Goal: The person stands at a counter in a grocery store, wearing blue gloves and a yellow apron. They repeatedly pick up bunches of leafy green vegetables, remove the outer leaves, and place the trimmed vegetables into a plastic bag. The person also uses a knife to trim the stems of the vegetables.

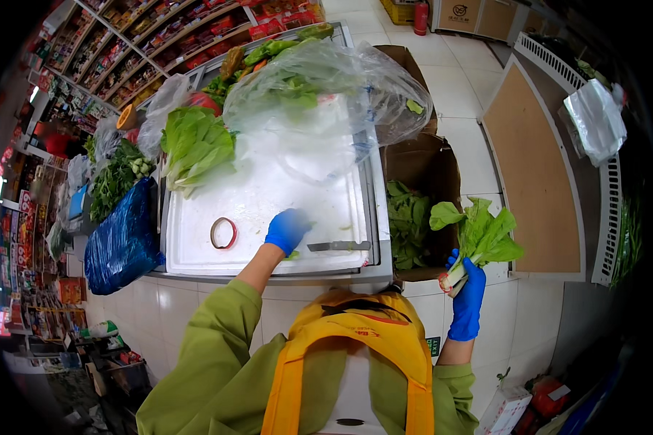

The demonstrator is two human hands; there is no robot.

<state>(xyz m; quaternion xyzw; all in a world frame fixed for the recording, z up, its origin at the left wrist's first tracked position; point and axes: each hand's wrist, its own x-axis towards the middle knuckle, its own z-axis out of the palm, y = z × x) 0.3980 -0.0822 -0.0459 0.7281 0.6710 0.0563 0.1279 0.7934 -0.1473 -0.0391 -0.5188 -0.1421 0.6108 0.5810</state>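
Observation:
My right hand [468, 296], in a blue glove, grips a small bunch of leafy greens [481, 231] by its pale stems. A red band or tape shows around the stem ends. The bunch is out to the right, past a cardboard box. Over a white foam tray [261, 261] is my gloved left hand [288, 230]; its fingers are blurred, so its grip is unclear. A knife [340, 246] lies just right of it. To its left sits a roll of tape [223, 233]. Larger leafy greens [198, 149] rest at the tray's far left corner.
A clear plastic bag [305, 70] with greens covers the tray's far end. The cardboard box [424, 160] beside the table holds loose leaves [407, 223]. A blue plastic-wrapped bundle [122, 242] and other vegetables [117, 174] stand left. Plastic bags [596, 122] hang over a crate at right.

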